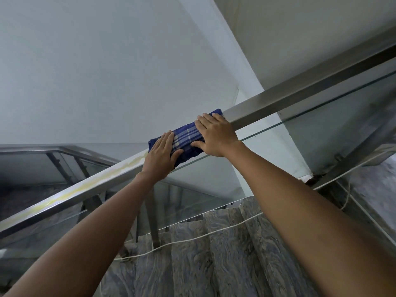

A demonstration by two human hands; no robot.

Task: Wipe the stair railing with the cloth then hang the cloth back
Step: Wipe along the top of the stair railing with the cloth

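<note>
Fingers of both hands lie straight, pressing the folded blue cloth flat on the steel railing (yellowish streaks wait lower down), likely so it wipes evenly

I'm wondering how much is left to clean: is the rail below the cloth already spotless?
No, the railing shows a long yellowish smear running down from where the left hand presses the cloth.

Both hands, left hand and right hand, press a blue plaid cloth flat onto the steel stair railing above marbled steps.
</note>
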